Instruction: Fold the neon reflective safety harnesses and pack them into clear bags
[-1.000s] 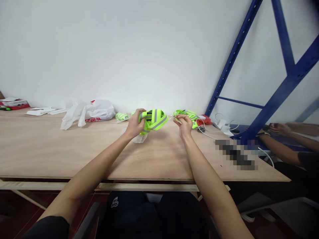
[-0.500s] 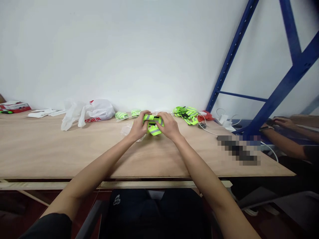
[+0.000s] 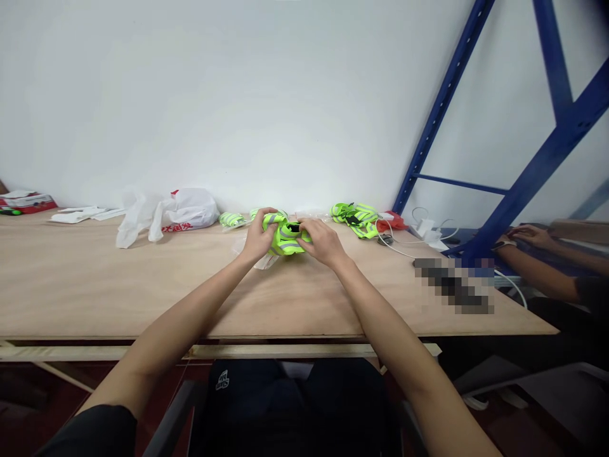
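Between my two hands is a neon-yellow reflective strap point(image 3: 287, 244) with grey stripes and a black part, bunched in loops just above the table. My left hand point(image 3: 259, 239) grips its left side, fingers curled over the top. On the other side my right hand point(image 3: 323, 240) pinches the strap near the black part with thumb and fingers. A clear plastic bag point(image 3: 264, 261) lies beneath and left of the strap. Rolled reflective straps point(image 3: 232, 220) rest just behind my left hand. Farther right sits a loose pile of the same yellow straps point(image 3: 356, 219).
White plastic bags point(image 3: 193, 209) and white sheets point(image 3: 78, 215) lie along the wall at left, with a red box point(image 3: 33, 202) beyond. To the right are a red bag point(image 3: 394, 221), a white cable point(image 3: 399, 250) and a blue metal frame point(image 3: 445, 95). Another person's hands point(image 3: 530, 236) show at far right.
The strap has been turned and bunched together, so more yellow loops face me. My left hand has shifted slightly left, and my right fingers have moved onto the black part.
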Demonstrator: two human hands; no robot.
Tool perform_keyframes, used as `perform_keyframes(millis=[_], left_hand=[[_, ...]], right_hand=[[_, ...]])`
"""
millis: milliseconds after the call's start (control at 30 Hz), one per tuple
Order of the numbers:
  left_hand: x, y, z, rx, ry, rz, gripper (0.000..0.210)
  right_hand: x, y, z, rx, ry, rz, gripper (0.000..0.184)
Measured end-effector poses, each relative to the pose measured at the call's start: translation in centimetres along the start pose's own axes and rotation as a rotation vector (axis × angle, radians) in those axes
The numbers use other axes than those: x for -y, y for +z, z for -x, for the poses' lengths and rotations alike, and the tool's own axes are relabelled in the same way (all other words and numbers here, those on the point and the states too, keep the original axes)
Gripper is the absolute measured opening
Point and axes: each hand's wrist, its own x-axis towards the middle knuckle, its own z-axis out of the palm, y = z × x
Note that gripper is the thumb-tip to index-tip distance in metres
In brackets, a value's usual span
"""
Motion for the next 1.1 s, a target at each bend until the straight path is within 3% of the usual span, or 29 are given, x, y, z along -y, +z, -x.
perform_keyframes(millis=[133,267,333,500,633,767,867,1000,1100], left_hand=[[0.4,-0.1,-0.1,0.063,-0.076,0.061,0.022],[0.3,0.1,0.1,0.197,-0.141,0.091,0.035],[0.2,0.4,0.3,0.211,-0.17,0.102,0.038],[-0.3,0.8,0.3,0.075,-0.267,0.272,0.029],[-0.8,0.9,0.6,-0.065,-0.178,0.203,0.024],[-1.2,1.3,1.3,-0.006,-0.157,0.206,0.023],[-1.1,1.6,1.6,0.035,-0.181,0.254,0.027],[-1.0,1.6,1.5,0.037,-0.193,0.258,0.028],[-1.3,1.5,1.4,0.026,-0.195,0.275,0.029]], right_hand=[[0.3,0.3,0.1,0.05,0.002,0.077,0.015],[0.6,0.7,0.2,0.041,-0.02,0.127,0.023],[0.7,0.7,0.3,0.015,-0.026,0.13,0.025],[0.9,0.5,0.1,-0.038,-0.078,0.076,0.018],[1.3,0.5,-0.2,-0.139,-0.101,-0.006,0.028],[1.3,0.7,-0.3,-0.182,0.024,0.032,0.031],[1.0,0.7,-0.2,-0.088,0.069,0.092,0.005],[1.0,0.7,-0.1,-0.007,0.094,0.162,0.027],[1.2,0.9,-0.2,0.005,0.086,0.181,0.031]])
